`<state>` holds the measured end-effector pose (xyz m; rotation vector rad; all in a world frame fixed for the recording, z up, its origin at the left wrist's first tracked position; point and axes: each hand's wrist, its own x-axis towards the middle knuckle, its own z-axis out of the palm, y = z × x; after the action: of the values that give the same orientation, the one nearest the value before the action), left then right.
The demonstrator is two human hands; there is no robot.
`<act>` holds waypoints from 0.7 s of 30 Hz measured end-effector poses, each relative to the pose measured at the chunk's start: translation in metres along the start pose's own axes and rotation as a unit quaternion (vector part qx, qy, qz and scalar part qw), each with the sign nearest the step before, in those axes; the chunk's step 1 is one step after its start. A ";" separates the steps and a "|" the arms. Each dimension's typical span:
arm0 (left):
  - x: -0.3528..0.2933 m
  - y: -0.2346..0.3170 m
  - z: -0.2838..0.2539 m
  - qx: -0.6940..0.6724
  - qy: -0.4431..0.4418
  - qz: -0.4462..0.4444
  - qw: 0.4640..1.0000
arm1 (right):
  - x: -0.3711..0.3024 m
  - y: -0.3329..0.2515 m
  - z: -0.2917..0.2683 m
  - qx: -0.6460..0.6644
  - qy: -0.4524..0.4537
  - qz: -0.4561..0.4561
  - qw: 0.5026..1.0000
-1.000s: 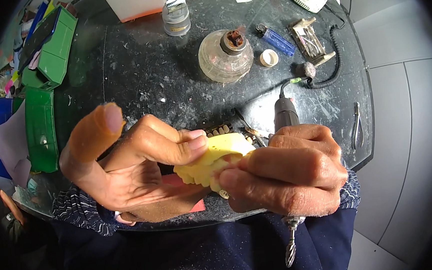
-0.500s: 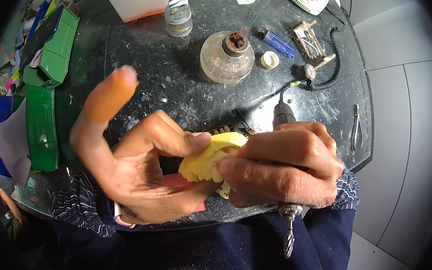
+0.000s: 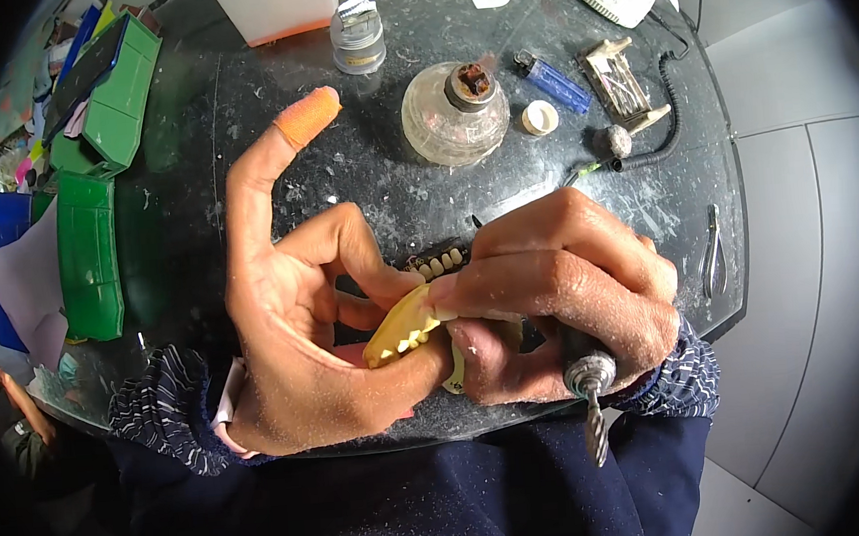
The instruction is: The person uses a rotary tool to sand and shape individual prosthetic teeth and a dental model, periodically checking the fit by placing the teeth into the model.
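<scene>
Both hands hold a yellow wax denture model (image 3: 404, 325) with a row of teeth, just above the near edge of the round black table (image 3: 191, 135). My left hand (image 3: 294, 327) cradles it between thumb and middle fingers. Its index finger, capped in orange, points up and away. My right hand (image 3: 561, 299) pinches the model's right side with thumb and forefinger. The same hand grips a rotary handpiece (image 3: 591, 396) in its palm, with the bur sticking out toward my lap. A strip of loose artificial teeth (image 3: 436, 263) lies on the table just behind the model.
Beyond the hands stand a glass spirit lamp (image 3: 453, 112), a small jar (image 3: 357, 36), a blue lighter (image 3: 554, 82), a white cap (image 3: 539, 117) and a white container (image 3: 277, 5). Green bins (image 3: 90, 252) line the left edge. Pliers (image 3: 712, 253) lie at the right edge.
My left index finger has straightened and swung up and away. The hands have closed tighter around the model, and the handpiece body behind my right hand is now hidden.
</scene>
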<state>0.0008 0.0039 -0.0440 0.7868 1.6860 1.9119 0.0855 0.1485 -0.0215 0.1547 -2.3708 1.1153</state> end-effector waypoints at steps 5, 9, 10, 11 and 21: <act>-0.002 -0.002 0.001 -0.004 0.008 0.010 1.000 | -0.001 0.005 0.001 0.027 -0.009 0.001 1.000; -0.003 -0.002 0.003 -0.007 0.020 0.012 1.000 | 0.000 0.002 -0.002 0.036 -0.028 0.019 0.999; -0.003 -0.002 0.003 -0.007 0.019 0.012 1.000 | 0.000 0.002 -0.003 0.037 -0.032 0.021 0.999; -0.003 -0.002 0.003 0.000 0.025 0.012 1.000 | 0.000 0.002 -0.003 0.039 -0.036 0.023 0.998; -0.005 0.000 0.006 0.001 0.042 0.001 0.999 | -0.003 0.003 -0.002 0.048 -0.030 0.017 0.998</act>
<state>0.0082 0.0050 -0.0439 0.7200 1.7373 1.9695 0.0877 0.1520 -0.0236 0.1831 -2.3813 1.2586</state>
